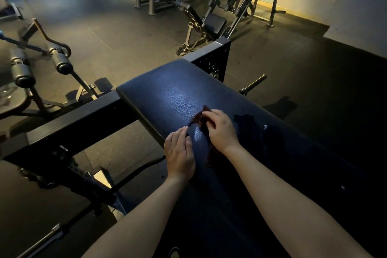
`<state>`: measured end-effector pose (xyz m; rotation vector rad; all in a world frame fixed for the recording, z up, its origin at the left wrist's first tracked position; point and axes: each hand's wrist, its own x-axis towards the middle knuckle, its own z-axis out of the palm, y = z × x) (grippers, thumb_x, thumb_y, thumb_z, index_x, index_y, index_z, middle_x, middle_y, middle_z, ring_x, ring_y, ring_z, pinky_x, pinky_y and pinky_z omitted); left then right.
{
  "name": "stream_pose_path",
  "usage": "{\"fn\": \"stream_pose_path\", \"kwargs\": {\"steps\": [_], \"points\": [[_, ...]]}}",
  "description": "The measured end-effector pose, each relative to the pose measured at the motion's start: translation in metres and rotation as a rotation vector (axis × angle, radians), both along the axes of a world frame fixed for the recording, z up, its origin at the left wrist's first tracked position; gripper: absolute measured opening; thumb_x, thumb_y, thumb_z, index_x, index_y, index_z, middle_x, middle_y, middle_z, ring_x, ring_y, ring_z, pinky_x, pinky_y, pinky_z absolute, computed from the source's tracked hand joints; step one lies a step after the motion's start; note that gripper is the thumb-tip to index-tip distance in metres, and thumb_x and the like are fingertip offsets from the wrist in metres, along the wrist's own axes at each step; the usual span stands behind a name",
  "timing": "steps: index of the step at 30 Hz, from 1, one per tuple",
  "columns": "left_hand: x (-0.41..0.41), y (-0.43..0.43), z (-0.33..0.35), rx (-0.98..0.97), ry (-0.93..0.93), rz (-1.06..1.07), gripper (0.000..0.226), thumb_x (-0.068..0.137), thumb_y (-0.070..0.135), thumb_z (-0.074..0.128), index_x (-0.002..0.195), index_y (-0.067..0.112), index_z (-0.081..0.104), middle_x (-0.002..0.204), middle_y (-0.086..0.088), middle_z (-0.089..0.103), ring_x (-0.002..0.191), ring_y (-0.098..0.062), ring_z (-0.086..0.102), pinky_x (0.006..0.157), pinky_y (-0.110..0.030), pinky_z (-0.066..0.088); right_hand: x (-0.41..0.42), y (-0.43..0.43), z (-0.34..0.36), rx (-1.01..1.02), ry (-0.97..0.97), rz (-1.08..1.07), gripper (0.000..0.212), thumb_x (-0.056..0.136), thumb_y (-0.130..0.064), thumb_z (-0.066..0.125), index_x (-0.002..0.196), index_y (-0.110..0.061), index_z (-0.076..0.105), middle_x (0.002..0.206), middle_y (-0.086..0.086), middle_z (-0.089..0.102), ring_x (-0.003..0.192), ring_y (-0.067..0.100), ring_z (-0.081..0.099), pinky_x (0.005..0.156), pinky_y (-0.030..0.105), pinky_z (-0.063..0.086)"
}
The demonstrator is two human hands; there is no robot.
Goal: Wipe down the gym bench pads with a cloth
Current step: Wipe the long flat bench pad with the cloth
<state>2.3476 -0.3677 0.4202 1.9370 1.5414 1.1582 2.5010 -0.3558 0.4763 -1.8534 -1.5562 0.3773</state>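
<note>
Two hands over bench pad (167, 94). Right hand (219, 130) curls fingers, pinches cloth (199, 118), maybe to spread it. Left hand (180, 148) flat beside, holds nothing.

Your right hand (219, 130) covers most of the cloth (199, 118), whose near end fades into shadow by that wrist. Right of your hands the desk (167, 90) sinks into darkness and the bottom edge cuts it off. Whether your left hand (180, 151) touches the cloth is unclear.
</note>
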Motion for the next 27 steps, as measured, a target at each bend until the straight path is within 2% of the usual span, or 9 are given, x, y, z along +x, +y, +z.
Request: {"fn": "stream_pose_path", "kwargs": {"steps": [2, 4, 7, 11, 15, 19, 22, 24, 27], "points": [[0.001, 0.0, 0.001, 0.012, -0.005, 0.006, 0.051, 0.103, 0.035, 0.029, 0.137, 0.012, 0.06, 0.135, 0.0, 0.06, 0.128, -0.017, 0.043, 0.115, -0.041, 0.032, -0.007, 0.011, -0.005, -0.07, 0.009, -0.034, 0.038, 0.098, -0.019, 0.057, 0.135, -0.013, 0.062, 0.139, 0.005, 0.055, 0.134, 0.026, 0.042, 0.115, 0.032, 0.028], [0.001, -0.001, 0.0, 0.014, -0.017, 0.01, 0.051, 0.103, 0.035, 0.03, 0.139, 0.011, 0.058, 0.137, -0.001, 0.059, 0.129, -0.016, 0.043, 0.115, -0.038, 0.03, -0.013, 0.017, -0.008, -0.103, -0.006, 0.004, 0.038, 0.1, -0.024, 0.053, 0.134, -0.012, 0.063, 0.139, 0.004, 0.057, 0.134, 0.025, 0.043, 0.117, 0.035, 0.029], [0.001, 0.001, -0.004, 0.018, -0.036, 0.013, 0.051, 0.103, 0.034, 0.032, 0.14, 0.009, 0.057, 0.139, -0.005, 0.058, 0.131, -0.019, 0.043, 0.115, -0.038, 0.029, -0.017, 0.006, -0.004, -0.065, 0.001, 0.095, 0.03, 0.098, -0.018, 0.055, 0.123, -0.015, 0.072, 0.128, 0.001, 0.066, 0.122, 0.022, 0.054, 0.107, 0.03, 0.037], [0.0, 0.003, -0.006, 0.033, -0.068, 0.0, 0.05, 0.103, 0.034, 0.032, 0.139, 0.009, 0.058, 0.14, -0.005, 0.059, 0.131, -0.018, 0.044, 0.115, -0.04, 0.03, -0.033, -0.022, -0.003, 0.018, 0.022, 0.185, 0.027, 0.089, -0.009, 0.061, 0.107, -0.019, 0.078, 0.11, -0.001, 0.074, 0.105, 0.021, 0.063, 0.097, 0.035, 0.048], [0.0, 0.004, -0.006, 0.052, -0.063, -0.006, 0.051, 0.104, 0.033, 0.031, 0.139, 0.008, 0.057, 0.14, -0.007, 0.059, 0.131, -0.017, 0.042, 0.116, -0.038, 0.029, -0.034, -0.027, -0.002, 0.002, 0.034, 0.249, 0.028, 0.088, -0.009, 0.059, 0.106, -0.02, 0.078, 0.103, -0.002, 0.074, 0.098, 0.018, 0.065, 0.092, 0.033, 0.05], [-0.001, 0.004, -0.007, 0.044, -0.041, -0.005, 0.051, 0.105, 0.034, 0.03, 0.142, 0.008, 0.054, 0.142, -0.007, 0.056, 0.133, -0.018, 0.04, 0.118, -0.031, 0.023, -0.018, -0.003, -0.001, 0.109, 0.047, 0.11, 0.028, 0.093, -0.008, 0.056, 0.114, -0.012, 0.074, 0.112, 0.005, 0.071, 0.107, 0.023, 0.062, 0.098, 0.029, 0.044], [0.0, 0.002, -0.006, 0.015, -0.042, 0.001, 0.053, 0.105, 0.037, 0.029, 0.146, 0.01, 0.05, 0.146, -0.004, 0.052, 0.138, -0.017, 0.038, 0.12, -0.03, 0.021, -0.001, 0.022, -0.003, -0.072, 0.062, 0.018, 0.035, 0.101, -0.021, 0.051, 0.133, -0.014, 0.062, 0.131, 0.005, 0.061, 0.126, 0.022, 0.05, 0.107, 0.028, 0.034], [-0.001, 0.002, -0.006, -0.009, -0.044, -0.006, 0.054, 0.105, 0.038, 0.029, 0.147, 0.011, 0.048, 0.148, -0.003, 0.051, 0.139, -0.016, 0.037, 0.121, -0.036, 0.023, -0.004, 0.023, -0.006, -0.109, 0.043, 0.044, 0.033, 0.1, -0.021, 0.052, 0.131, -0.015, 0.064, 0.131, 0.004, 0.063, 0.125, 0.023, 0.052, 0.107, 0.032, 0.037], [0.0, 0.004, -0.006, 0.011, -0.057, -0.014, 0.053, 0.104, 0.036, 0.03, 0.146, 0.009, 0.049, 0.147, -0.006, 0.052, 0.138, -0.018, 0.038, 0.119, -0.038, 0.025, -0.023, 0.002, -0.008, -0.037, 0.032, 0.108, 0.029, 0.093, -0.013, 0.059, 0.119, -0.016, 0.073, 0.123, 0.003, 0.069, 0.115, 0.023, 0.06, 0.1, 0.031, 0.043]]}}
